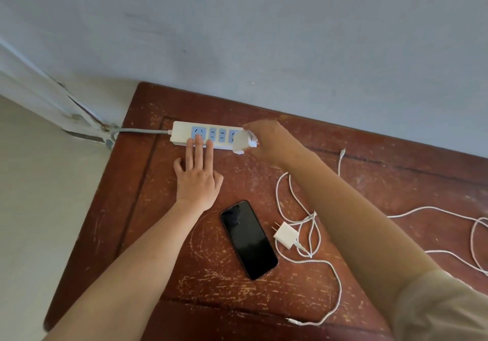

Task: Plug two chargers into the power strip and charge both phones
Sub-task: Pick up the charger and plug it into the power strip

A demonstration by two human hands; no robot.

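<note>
A white power strip (182,132) with blue sockets lies at the back of the wooden table (184,235), near the wall. My left hand (196,174) rests flat with its fingertips pressing on the strip's front edge. My right hand (266,140) grips a white charger (241,142) at the strip's right end, over the rightmost socket. A black phone (248,239) lies face up in the middle of the table. A second white charger (286,234) lies beside it, prongs pointing up-left, with its white cable (335,295) looped around. Only one phone is in view.
The strip's grey cord (140,130) runs left off the table to the wall corner. More white cable (475,235) loops at the right edge, and a cable end (342,152) lies near the back. The grey wall stands right behind the table.
</note>
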